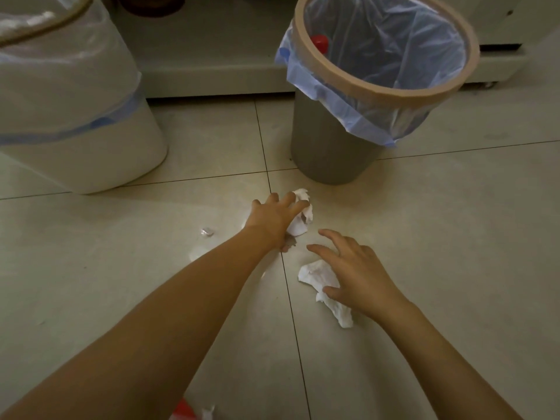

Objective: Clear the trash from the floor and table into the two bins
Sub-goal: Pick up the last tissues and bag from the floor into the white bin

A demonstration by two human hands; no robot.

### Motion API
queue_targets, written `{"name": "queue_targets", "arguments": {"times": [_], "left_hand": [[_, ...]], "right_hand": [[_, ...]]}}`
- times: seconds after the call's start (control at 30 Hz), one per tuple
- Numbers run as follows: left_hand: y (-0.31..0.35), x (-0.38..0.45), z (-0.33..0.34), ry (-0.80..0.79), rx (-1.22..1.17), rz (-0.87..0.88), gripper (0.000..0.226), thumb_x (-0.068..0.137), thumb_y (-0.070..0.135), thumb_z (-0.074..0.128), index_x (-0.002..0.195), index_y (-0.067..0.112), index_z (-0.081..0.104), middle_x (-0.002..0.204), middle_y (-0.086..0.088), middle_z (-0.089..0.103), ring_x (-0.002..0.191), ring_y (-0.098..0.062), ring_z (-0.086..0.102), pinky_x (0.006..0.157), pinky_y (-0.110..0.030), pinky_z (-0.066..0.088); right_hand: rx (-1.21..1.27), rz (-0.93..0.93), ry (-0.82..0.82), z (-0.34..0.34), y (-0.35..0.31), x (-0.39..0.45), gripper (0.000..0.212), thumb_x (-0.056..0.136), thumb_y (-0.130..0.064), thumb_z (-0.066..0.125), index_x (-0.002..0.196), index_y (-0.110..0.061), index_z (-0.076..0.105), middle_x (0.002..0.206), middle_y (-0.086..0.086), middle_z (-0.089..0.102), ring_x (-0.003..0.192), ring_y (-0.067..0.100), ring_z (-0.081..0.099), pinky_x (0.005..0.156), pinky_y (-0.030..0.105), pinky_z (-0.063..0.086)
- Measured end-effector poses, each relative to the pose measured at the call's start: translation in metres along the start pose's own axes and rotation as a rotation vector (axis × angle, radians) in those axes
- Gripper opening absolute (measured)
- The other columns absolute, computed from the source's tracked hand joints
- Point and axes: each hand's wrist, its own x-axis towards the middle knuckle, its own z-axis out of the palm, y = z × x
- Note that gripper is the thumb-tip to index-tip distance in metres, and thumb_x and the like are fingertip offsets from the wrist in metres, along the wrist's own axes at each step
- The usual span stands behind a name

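On pale glossy floor tiles [424,237], mid-frame:
left hand [274,218] grips a crumpled white tissue [301,218]; right hand [354,274], fingers spread, touches another wrinkled white tissue [315,275].

Open tiled floor [454,237] lies at three o'clock and toward six, giving a hand free passage there. At twelve to one o'clock the grey bin [330,147] stands upright with its mouth open upward, and at ten o'clock the white bin [91,140] blocks the left; between them a floor gap runs back to a low cabinet base [212,71]. A small wrapper scrap [207,231] lies at nine o'clock, well apart from both bins.
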Motion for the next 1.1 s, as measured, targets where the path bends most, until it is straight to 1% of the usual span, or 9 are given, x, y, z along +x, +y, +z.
{"name": "queue_targets", "arguments": {"times": [0.1,0.2,0.3,0.4,0.47,0.6,0.77,0.97,1.1], "left_hand": [[0.0,0.002,0.002,0.033,-0.001,0.02,0.078,0.076,0.039,0.071,0.139,0.028,0.027,0.142,-0.003,0.027,0.125,-0.026,0.032,0.091,-0.043,0.044],[-0.003,-0.002,0.008,0.065,-0.091,-0.031,0.066,0.075,0.04,0.072,0.13,0.029,0.036,0.138,-0.004,0.022,0.124,-0.026,0.028,0.085,-0.039,0.048],[-0.009,-0.007,0.017,0.1,-0.206,-0.058,0.058,0.072,0.039,0.075,0.119,0.029,0.043,0.142,-0.003,0.017,0.125,-0.027,0.027,0.079,-0.039,0.053],[-0.013,-0.012,0.02,0.074,-0.287,-0.03,0.051,0.075,0.033,0.074,0.116,0.027,0.045,0.133,-0.003,0.032,0.114,-0.024,0.039,0.079,-0.035,0.05],[-0.015,-0.018,0.022,0.067,-0.305,-0.005,0.044,0.079,0.031,0.071,0.114,0.029,0.045,0.121,-0.001,0.04,0.104,-0.022,0.046,0.076,-0.032,0.048],[-0.024,-0.042,0.026,0.016,-0.368,-0.003,0.033,0.086,0.034,0.063,0.114,0.029,0.048,0.114,0.0,0.046,0.085,-0.022,0.056,0.075,-0.032,0.051],[-0.058,-0.084,0.014,0.102,-0.481,-0.058,0.036,0.081,0.04,0.068,0.112,0.026,0.056,0.117,0.002,0.049,0.089,-0.021,0.056,0.073,-0.029,0.047],[-0.127,-0.118,0.009,0.23,-0.388,-0.183,0.027,0.083,0.031,0.069,0.107,0.03,0.056,0.115,-0.002,0.052,0.086,-0.023,0.059,0.067,-0.028,0.045],[-0.151,-0.141,0.012,0.258,-0.391,-0.258,0.027,0.083,0.031,0.069,0.108,0.031,0.057,0.113,-0.001,0.052,0.086,-0.023,0.059,0.069,-0.034,0.051]], "right_hand": [[-0.031,0.005,-0.152,0.002,0.003,-0.002,0.09,0.074,-0.039,0.073,0.145,-0.04,0.018,0.156,-0.005,-0.001,0.132,0.02,0.031,0.094,0.036,0.043],[-0.005,0.009,-0.244,0.008,0.003,-0.002,0.09,0.076,-0.031,0.071,0.144,-0.045,0.013,0.155,-0.009,-0.007,0.126,0.022,0.037,0.083,0.034,0.05],[0.038,0.003,-0.277,0.016,0.0,-0.002,0.083,0.077,-0.02,0.069,0.14,-0.044,0.02,0.15,-0.006,0.001,0.116,0.023,0.041,0.079,0.036,0.053],[0.008,-0.01,-0.274,0.03,-0.001,-0.001,0.084,0.066,-0.016,0.076,0.13,-0.043,0.029,0.142,-0.006,0.012,0.109,0.02,0.041,0.071,0.035,0.054],[0.046,-0.013,-0.267,0.037,-0.002,-0.002,0.073,0.067,-0.015,0.075,0.126,-0.037,0.039,0.139,-0.005,0.018,0.108,0.019,0.041,0.071,0.035,0.054],[0.14,-0.052,-0.203,0.041,-0.011,0.002,0.04,0.075,-0.009,0.066,0.11,-0.025,0.056,0.116,-0.004,0.037,0.091,0.017,0.048,0.067,0.031,0.048],[0.281,-0.023,-0.105,0.035,-0.034,0.025,0.032,0.076,-0.002,0.056,0.102,-0.019,0.065,0.106,-0.004,0.048,0.089,0.017,0.054,0.068,0.03,0.046],[0.329,-0.165,0.116,0.01,-0.095,0.084,0.026,0.085,-0.006,0.057,0.107,-0.017,0.063,0.112,-0.002,0.046,0.088,0.013,0.048,0.067,0.023,0.041],[0.268,-0.234,0.135,0.011,-0.135,0.119,0.035,0.083,-0.012,0.065,0.117,-0.017,0.058,0.126,0.002,0.041,0.105,0.02,0.046,0.075,0.032,0.05]]}}
